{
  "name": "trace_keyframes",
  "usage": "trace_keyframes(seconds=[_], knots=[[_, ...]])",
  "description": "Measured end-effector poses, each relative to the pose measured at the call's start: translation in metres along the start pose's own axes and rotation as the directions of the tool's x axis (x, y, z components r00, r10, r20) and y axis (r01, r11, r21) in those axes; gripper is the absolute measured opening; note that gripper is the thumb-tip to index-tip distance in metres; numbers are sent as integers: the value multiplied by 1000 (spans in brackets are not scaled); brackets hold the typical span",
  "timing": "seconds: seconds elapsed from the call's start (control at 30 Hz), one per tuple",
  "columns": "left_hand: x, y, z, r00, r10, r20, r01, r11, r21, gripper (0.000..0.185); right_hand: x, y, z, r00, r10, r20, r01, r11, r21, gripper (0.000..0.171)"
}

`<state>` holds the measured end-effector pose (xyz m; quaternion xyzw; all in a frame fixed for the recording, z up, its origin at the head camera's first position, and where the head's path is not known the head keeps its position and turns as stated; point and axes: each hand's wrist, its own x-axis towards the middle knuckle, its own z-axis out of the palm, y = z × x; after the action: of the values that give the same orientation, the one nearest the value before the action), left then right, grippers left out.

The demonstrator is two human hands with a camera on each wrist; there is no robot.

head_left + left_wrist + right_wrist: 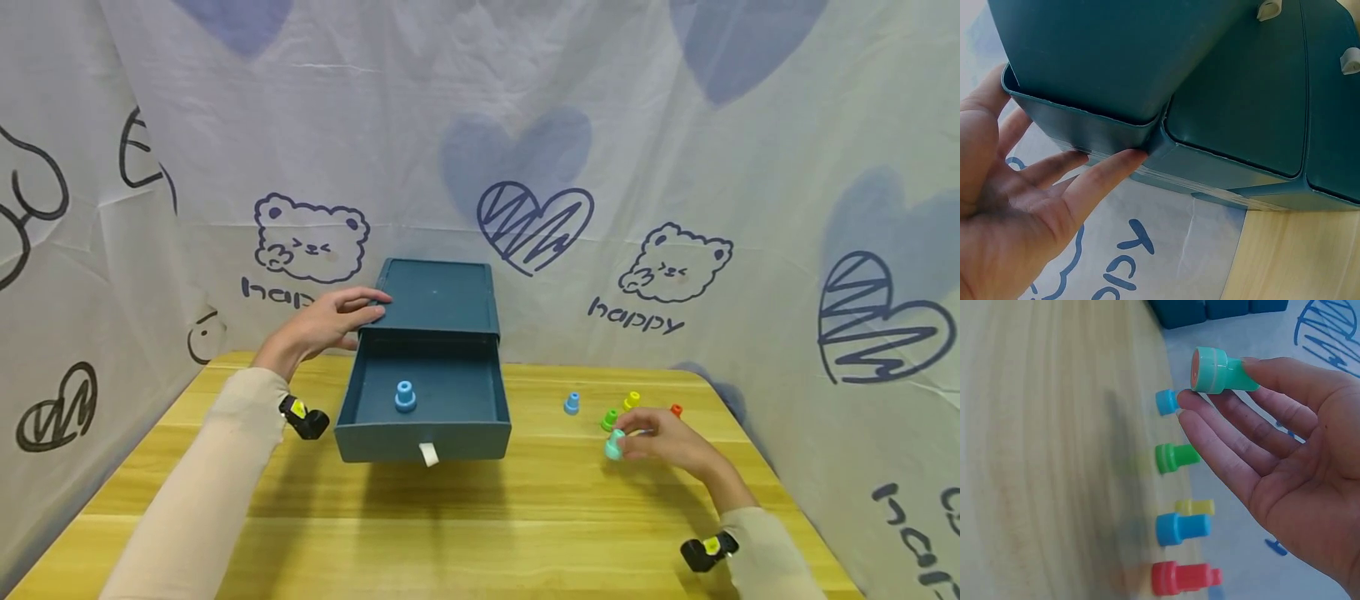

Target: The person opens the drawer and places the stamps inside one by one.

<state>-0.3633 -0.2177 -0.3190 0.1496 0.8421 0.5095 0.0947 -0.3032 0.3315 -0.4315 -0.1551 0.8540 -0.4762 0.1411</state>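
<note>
Above wooden table (480, 525), fingers (1210, 434) pinch teal stamp (1217, 370) lying sideways.

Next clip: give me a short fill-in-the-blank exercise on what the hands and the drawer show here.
1. The left hand rests on the teal box, whose drawer is pulled ____.
2. Inside the drawer stands one ____ peg.
3. The right hand pinches a ____ peg.

Missing words: open; blue; mint-green

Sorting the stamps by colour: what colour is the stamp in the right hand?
Mint green stamp, its face orange; clearest in the right wrist view.
</note>
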Motion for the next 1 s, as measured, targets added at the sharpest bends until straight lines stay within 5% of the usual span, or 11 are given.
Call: trace_keyframes(seconds=[1.0], knots=[[2, -1, 1, 1000, 10, -5, -10, 1000, 10, 53, 15, -67, 7, 980, -169, 103, 178, 981, -77, 24]])
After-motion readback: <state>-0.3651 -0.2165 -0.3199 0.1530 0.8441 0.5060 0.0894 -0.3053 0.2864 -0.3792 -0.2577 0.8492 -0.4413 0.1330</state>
